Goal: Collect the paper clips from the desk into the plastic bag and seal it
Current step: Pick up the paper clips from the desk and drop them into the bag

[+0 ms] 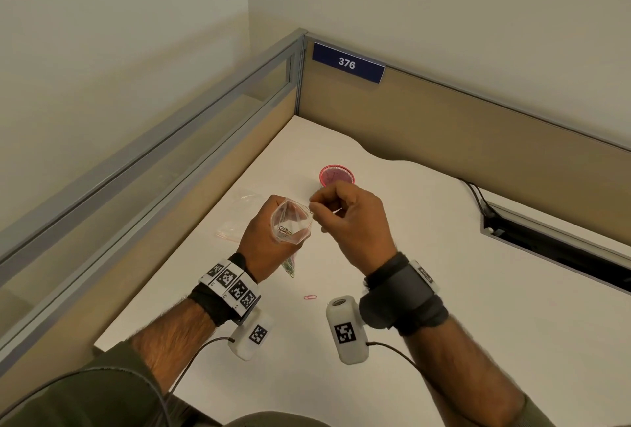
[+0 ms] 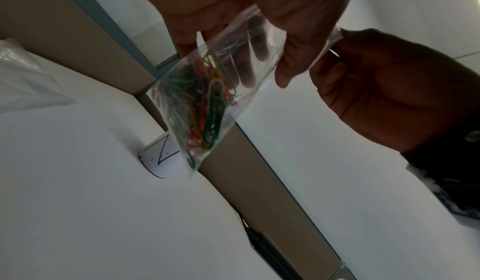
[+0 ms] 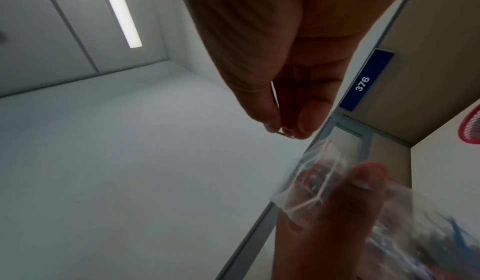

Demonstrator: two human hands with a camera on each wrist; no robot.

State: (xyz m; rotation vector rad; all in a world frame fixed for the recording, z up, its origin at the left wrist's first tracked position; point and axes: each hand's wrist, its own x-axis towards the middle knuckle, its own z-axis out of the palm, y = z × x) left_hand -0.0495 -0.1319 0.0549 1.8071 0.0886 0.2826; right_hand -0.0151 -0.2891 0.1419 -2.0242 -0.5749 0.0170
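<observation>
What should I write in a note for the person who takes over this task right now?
Left hand: grips the plastic bag with its mouth held open, lifted above the desk.
Right hand: pinches one paper clip at the bag mouth, not yet dropped in.
Done: many coloured clips already lie in the bag.
Left: drop in the held clip, pick up the pink clip lying on the desk between the wrists, then seal the bag, which is not sealed yet.
Also on the desk: a pink mesh cup and spare bags behind the hands.
</observation>
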